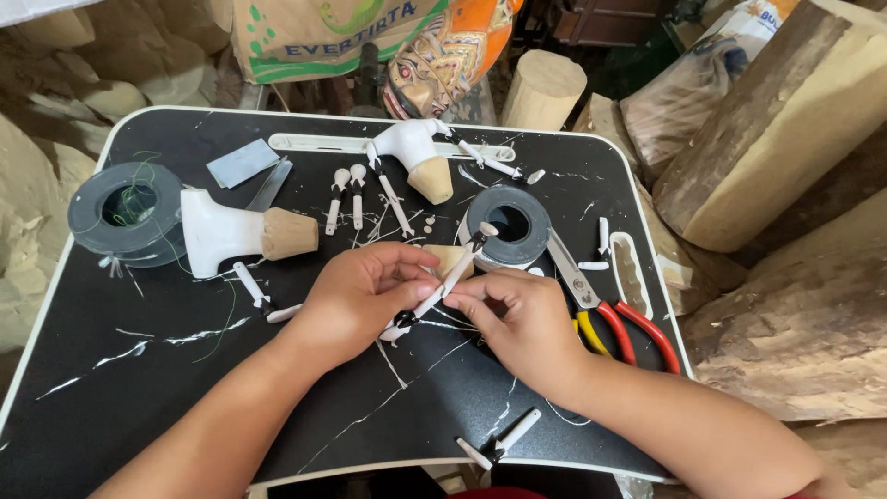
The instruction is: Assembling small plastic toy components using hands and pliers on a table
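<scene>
White jointed puppet arm point(442, 288) lies slanting at the black tray's point(185, 370) middle, upper end toward the far right corner; left hand point(360, 294) pinches its lower end, right hand point(519, 319) grips its midsection.

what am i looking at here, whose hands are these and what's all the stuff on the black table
This is one picture from a camera worn on a person's head, looking down at their own two bare hands. The left hand and right hand together pinch a thin white jointed stick over a black marble-patterned table. Around them lie two grey spools of wire, red-handled pliers, white carved puppet torsos with bare wooden bases, and more small white stick pieces. Rough wood blocks sit beyond the table.
</scene>
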